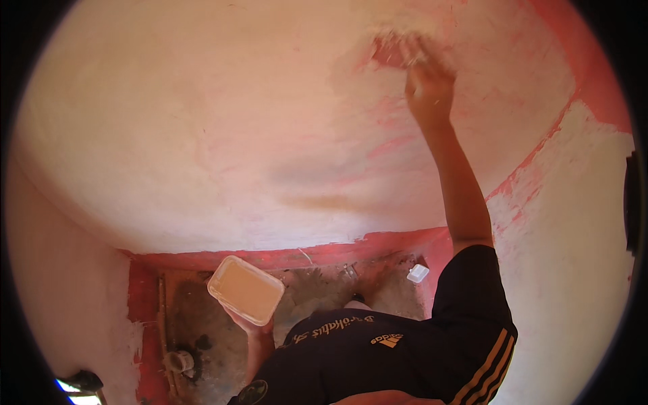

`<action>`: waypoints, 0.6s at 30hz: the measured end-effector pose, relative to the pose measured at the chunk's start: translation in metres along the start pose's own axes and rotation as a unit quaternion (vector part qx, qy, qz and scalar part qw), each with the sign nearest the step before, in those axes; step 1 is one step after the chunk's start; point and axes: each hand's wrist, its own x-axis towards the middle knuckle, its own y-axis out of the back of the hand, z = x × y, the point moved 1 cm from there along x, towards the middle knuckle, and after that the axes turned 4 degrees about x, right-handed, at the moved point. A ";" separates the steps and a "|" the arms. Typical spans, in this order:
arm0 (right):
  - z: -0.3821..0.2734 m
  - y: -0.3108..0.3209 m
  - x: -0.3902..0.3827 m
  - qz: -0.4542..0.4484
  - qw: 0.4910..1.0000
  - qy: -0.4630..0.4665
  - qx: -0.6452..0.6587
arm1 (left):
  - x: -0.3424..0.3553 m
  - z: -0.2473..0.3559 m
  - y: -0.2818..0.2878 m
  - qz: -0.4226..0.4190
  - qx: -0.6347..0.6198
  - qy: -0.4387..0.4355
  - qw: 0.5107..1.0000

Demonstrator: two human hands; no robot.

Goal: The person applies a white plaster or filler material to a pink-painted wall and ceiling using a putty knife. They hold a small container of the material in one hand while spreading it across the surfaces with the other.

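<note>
My right hand [428,88] is raised high against the cream-painted wall [202,135]. It grips a paintbrush [405,48] whose blurred bristles press on a red unpainted patch [388,52]. My left hand [251,326] holds a rectangular clear plastic tub of cream paint [245,289] from beneath, at chest height, well below and to the left of the brush.
A red band [297,255] runs along the wall's base above a rough dirty floor [317,297]. A small white container [418,273] lies on the floor by the corner. A pipe and a round fitting [179,361] sit at lower left. More red shows on the right wall [587,74].
</note>
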 end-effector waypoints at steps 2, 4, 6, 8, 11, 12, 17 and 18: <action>-0.013 0.002 -0.036 -0.069 0.994 0.084 0.012 | -0.003 -0.005 0.001 0.025 -0.001 -0.009 1.000; -0.025 0.014 -0.061 -0.140 0.987 0.080 0.005 | -0.003 -0.008 0.001 -0.010 -0.008 -0.002 1.000; -0.025 0.028 -0.066 -0.172 0.982 0.078 0.016 | -0.001 -0.010 0.001 -0.002 -0.012 0.011 1.000; -0.013 0.039 -0.049 -0.134 0.989 0.057 0.041 | 0.003 -0.011 0.000 0.015 -0.023 0.029 0.999; 0.018 0.028 -0.005 -0.026 1.000 0.006 0.004 | 0.010 -0.013 -0.005 0.001 -0.010 0.026 1.000; 0.019 0.021 0.000 -0.017 0.999 0.048 -0.001 | 0.011 -0.015 -0.008 -0.015 -0.029 0.039 0.999; -0.022 0.014 -0.052 -0.181 0.975 0.125 -0.042 | 0.008 -0.021 -0.012 0.007 -0.018 0.035 0.999; -0.029 0.021 -0.059 -0.162 0.972 0.166 -0.021 | 0.006 -0.021 -0.011 0.000 -0.031 0.048 0.998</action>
